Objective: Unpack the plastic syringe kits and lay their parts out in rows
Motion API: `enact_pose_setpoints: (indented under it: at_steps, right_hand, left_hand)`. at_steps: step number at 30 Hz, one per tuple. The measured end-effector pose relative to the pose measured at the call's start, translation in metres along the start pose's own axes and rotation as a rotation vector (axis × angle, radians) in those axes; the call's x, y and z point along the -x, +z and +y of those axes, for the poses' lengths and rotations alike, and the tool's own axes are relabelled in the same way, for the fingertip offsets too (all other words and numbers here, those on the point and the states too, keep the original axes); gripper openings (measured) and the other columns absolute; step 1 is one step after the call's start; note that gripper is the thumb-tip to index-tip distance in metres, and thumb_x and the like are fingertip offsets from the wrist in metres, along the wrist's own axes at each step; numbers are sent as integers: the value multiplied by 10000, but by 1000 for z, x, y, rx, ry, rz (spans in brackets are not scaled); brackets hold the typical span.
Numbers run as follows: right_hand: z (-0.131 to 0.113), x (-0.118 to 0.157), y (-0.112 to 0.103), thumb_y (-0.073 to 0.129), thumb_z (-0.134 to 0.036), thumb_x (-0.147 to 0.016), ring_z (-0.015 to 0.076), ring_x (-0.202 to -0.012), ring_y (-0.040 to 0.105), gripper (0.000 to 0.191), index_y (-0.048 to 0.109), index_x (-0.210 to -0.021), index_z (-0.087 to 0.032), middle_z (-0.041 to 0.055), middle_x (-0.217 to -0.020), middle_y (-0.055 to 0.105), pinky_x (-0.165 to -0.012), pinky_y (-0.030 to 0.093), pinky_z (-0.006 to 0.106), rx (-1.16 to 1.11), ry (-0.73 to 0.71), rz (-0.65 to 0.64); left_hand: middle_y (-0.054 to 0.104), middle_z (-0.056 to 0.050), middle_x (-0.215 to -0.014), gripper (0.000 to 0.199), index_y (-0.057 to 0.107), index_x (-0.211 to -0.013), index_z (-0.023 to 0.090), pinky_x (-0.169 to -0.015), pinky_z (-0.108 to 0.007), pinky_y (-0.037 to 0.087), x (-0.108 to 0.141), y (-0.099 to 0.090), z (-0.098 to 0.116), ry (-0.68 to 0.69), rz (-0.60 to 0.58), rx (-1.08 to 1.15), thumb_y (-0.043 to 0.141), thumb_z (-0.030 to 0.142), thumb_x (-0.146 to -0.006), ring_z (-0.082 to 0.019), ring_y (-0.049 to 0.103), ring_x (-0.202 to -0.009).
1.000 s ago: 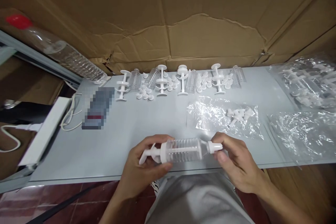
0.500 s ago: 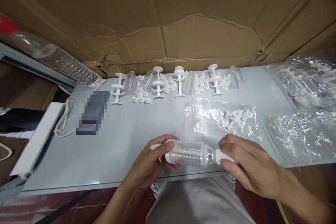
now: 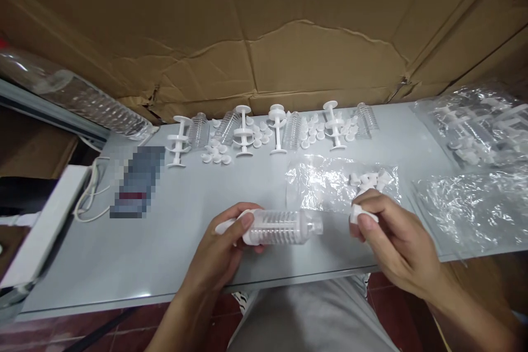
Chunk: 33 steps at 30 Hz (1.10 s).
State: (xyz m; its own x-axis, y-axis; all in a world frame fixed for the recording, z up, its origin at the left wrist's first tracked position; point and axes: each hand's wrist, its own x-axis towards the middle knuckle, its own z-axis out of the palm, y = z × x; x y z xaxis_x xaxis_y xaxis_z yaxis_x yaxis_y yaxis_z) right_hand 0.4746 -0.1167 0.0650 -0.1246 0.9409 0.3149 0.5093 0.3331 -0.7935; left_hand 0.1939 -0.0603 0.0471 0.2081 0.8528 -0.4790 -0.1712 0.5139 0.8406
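A clear ribbed plastic syringe (image 3: 276,227) lies nearly level above the front of the table, with a white plunger end at its left. My left hand (image 3: 226,242) is wrapped round that white end, thumb on top. To the right, apart from the syringe's bare clear neck, my right hand (image 3: 396,239) pinches a small white nozzle (image 3: 357,214). Just behind the right hand, several white nozzles (image 3: 371,179) rest on a flat clear plastic bag (image 3: 317,181).
White plungers (image 3: 179,142), clear ribbed barrels (image 3: 199,131) and small white caps (image 3: 216,152) line the back, before a cardboard wall (image 3: 247,22). Filled bags (image 3: 482,126) lie right. A pixelated dark object (image 3: 138,181), a white power strip (image 3: 49,225) and a bottle (image 3: 74,88) are left.
My right hand has pulled the white nozzle off the syringe's neck and moved apart from it. My left hand has shifted left with the syringe.
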Motion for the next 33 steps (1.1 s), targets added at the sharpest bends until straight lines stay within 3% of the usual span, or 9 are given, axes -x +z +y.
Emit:
enact_pose_setpoints:
  at_steps: [5,8,12,14,16,18,22,28,33]
  right_hand:
    - [13,-21,-57,664,-397,-1010,134,-612,672,193,692,-915,-231,16,-752,709,-516,517,249,213,183,90]
    - [37,-57,-97,747,-457,-940,158,-648,750,280,698,-861,-192,73,-777,767,-546,537,218,319,409,278]
    - [83,-116,-133,659,-502,-904,137,-659,769,423,695,-903,-80,136,-807,789,-593,443,177,453,641,118]
    - [106,-143,-142,463,-564,-868,116,-620,735,635,701,-941,21,155,-800,764,-594,398,198,505,655,-41]
    - [126,-165,-145,459,-554,-804,96,-533,679,701,697,-961,86,167,-758,730,-558,364,185,523,687,-132]
    - [142,-182,-146,496,-538,-763,84,-501,649,727,693,-993,123,177,-758,714,-526,322,156,514,728,-168]
    - [159,-198,-142,288,-565,-746,89,-606,675,892,673,-1005,198,245,-881,700,-491,230,140,460,782,-227]
    - [159,-205,-143,201,-666,-699,118,-653,704,1050,680,-981,224,310,-1036,697,-480,217,136,442,830,-266]
    - [126,-191,-167,138,-709,-743,62,-551,658,1036,725,-902,129,96,-669,694,-551,363,220,687,808,-326]
  left_hand:
    - [672,-44,-732,513,785,-877,148,-492,-223,509,-2,-12,-4,67,18,84,969,543,-605,-148,599,-589]
    - [648,-35,-737,532,771,-900,156,-526,-222,479,1,-9,-7,103,-26,42,962,553,-602,-147,578,-610]
    - [623,-26,-766,565,757,-925,167,-578,-217,408,6,3,-9,120,0,-105,943,602,-617,-141,532,-654]
    - [618,-24,-773,557,754,-932,178,-591,-227,388,9,8,-8,126,10,-177,922,620,-637,-145,512,-663]
    - [623,-28,-773,537,751,-930,187,-603,-239,387,10,12,-6,133,11,-237,901,626,-659,-158,514,-676]
    - [632,-35,-779,526,749,-924,191,-613,-250,400,10,15,-3,136,21,-275,888,630,-668,-172,523,-690]
    - [646,-39,-794,532,755,-911,200,-610,-249,403,5,19,1,113,37,-277,895,644,-653,-161,508,-673]
    - [659,-37,-804,545,762,-912,208,-608,-241,392,-1,21,3,99,51,-273,899,664,-645,-158,512,-683]
    - [647,-13,-759,532,767,-921,221,-597,-222,407,-1,22,7,121,127,-266,906,655,-647,-143,511,-661]
